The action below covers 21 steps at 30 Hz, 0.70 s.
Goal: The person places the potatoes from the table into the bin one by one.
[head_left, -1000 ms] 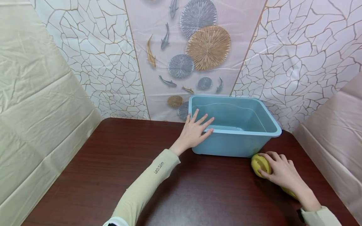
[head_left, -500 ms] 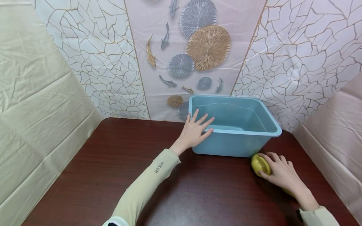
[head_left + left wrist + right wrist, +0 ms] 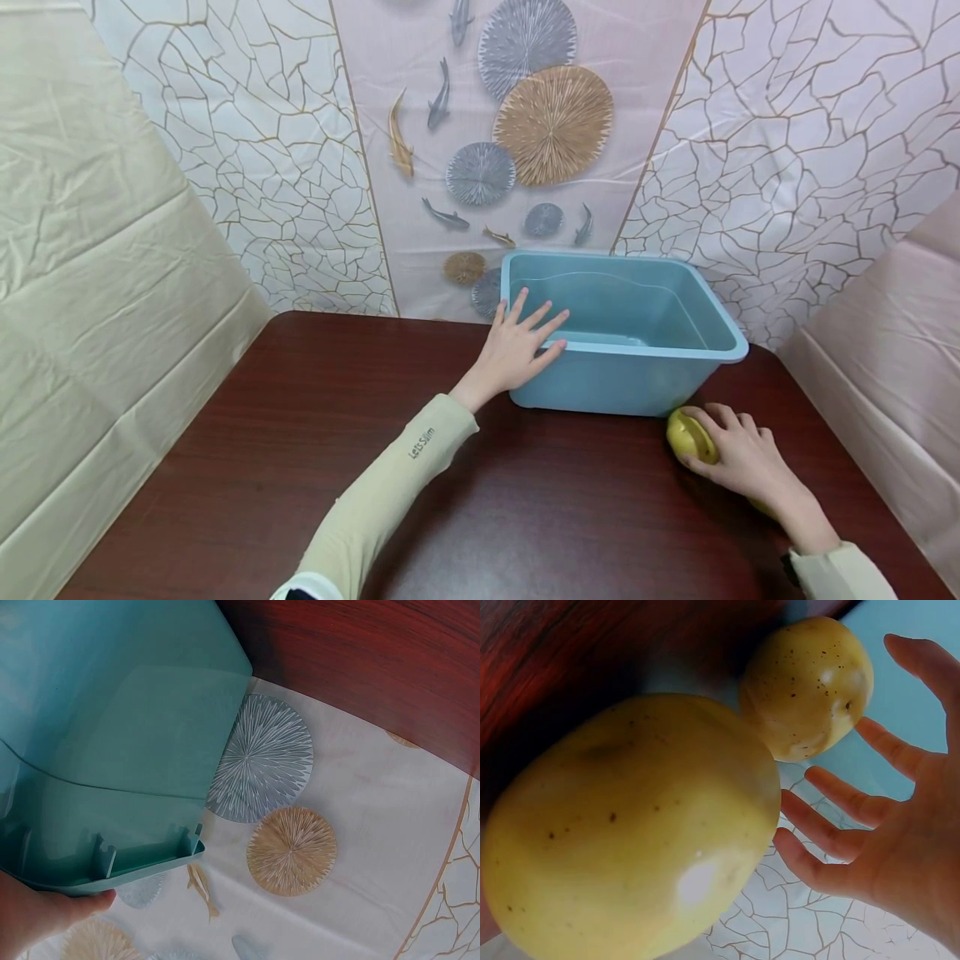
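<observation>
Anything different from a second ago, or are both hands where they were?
Hardly anything. The right hand has crept slightly up and away from the camera over the yellow fruit beside the blue tub; its fingers lie over it, not closed round it. The left hand rests flat on the tub's near-left corner as before. Tub and fruit have not shifted on the table.

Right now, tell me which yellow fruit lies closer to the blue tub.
The yellow fruit under the right hand fingertips, beside the blue tub; the other fruit lies under the wrist.
</observation>
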{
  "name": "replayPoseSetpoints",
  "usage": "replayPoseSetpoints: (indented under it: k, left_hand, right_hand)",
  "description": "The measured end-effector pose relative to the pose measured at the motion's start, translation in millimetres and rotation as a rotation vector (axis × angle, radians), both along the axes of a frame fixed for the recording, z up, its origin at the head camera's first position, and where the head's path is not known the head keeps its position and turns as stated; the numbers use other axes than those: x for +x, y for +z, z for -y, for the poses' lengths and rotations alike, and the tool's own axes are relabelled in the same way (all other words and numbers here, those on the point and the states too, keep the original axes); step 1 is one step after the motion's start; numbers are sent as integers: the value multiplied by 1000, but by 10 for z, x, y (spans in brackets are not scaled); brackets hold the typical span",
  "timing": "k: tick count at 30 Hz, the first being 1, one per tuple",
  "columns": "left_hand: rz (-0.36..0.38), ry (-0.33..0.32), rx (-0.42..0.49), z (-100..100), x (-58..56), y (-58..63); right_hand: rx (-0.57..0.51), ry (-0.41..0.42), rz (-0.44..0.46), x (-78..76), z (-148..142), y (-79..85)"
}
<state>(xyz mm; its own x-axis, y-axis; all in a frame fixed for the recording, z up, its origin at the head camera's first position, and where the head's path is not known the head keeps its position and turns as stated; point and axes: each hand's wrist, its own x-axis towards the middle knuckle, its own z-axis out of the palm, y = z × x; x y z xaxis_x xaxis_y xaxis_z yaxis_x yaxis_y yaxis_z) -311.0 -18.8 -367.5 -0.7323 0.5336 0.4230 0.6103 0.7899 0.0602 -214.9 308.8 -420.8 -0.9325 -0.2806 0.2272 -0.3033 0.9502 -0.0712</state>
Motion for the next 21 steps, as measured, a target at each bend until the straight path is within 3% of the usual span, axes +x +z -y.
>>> replayPoseSetpoints:
  k: [21]
  left_hand:
    - [13, 7, -7, 2, 2, 7]
  right_hand:
    - [20, 1, 24, -36, 27, -85]
